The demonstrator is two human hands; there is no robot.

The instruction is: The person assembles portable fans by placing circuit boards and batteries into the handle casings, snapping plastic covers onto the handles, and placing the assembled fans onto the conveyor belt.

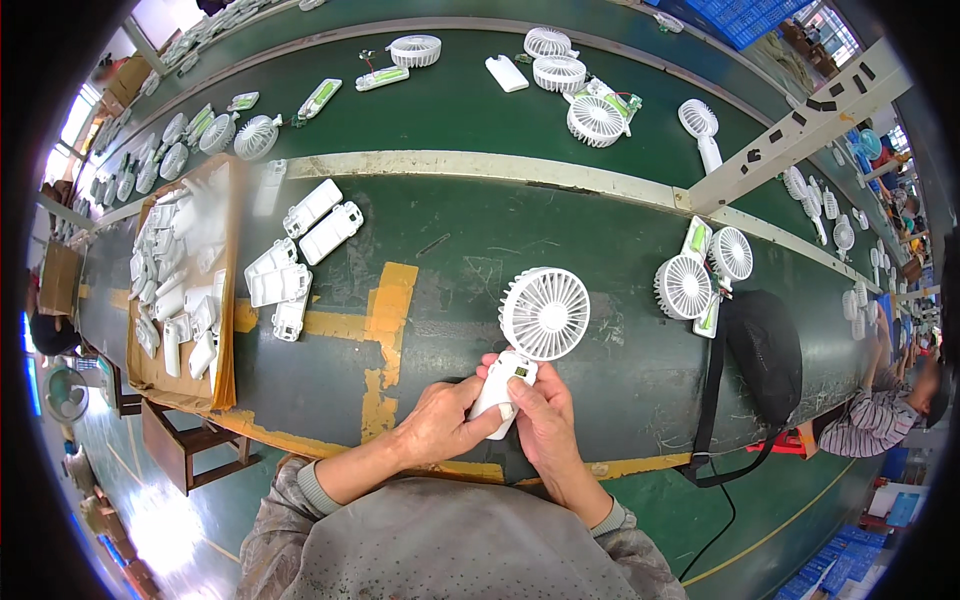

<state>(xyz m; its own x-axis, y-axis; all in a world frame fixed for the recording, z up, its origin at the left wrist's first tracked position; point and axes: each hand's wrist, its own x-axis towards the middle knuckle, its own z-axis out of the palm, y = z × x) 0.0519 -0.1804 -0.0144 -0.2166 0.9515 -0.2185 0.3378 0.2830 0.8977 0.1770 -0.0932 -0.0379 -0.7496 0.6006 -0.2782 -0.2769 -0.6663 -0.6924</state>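
Near the front edge of the workbench I hold a white handheld fan (pixel 546 314) in both hands, its round grille pointing away from me. My left hand (pixel 443 420) is closed round the left side of its white handle, thumb low on the casing. From the other side my right hand (pixel 545 408) grips the handle, the thumb pressed on its face below a small dark window. Two more fan heads (pixel 684 287) with opened handles showing green cells lie to the right. White handle shells (pixel 331 233) lie loose to the left.
A cardboard box (pixel 228 330) full of white plastic parts stands at the left. A black bag (pixel 762 355) with a strap lies at the right. Beyond a metal rail (pixel 480 168), a green conveyor (pixel 440 120) carries fans and parts. A person in stripes (pixel 872 420) sits far right.
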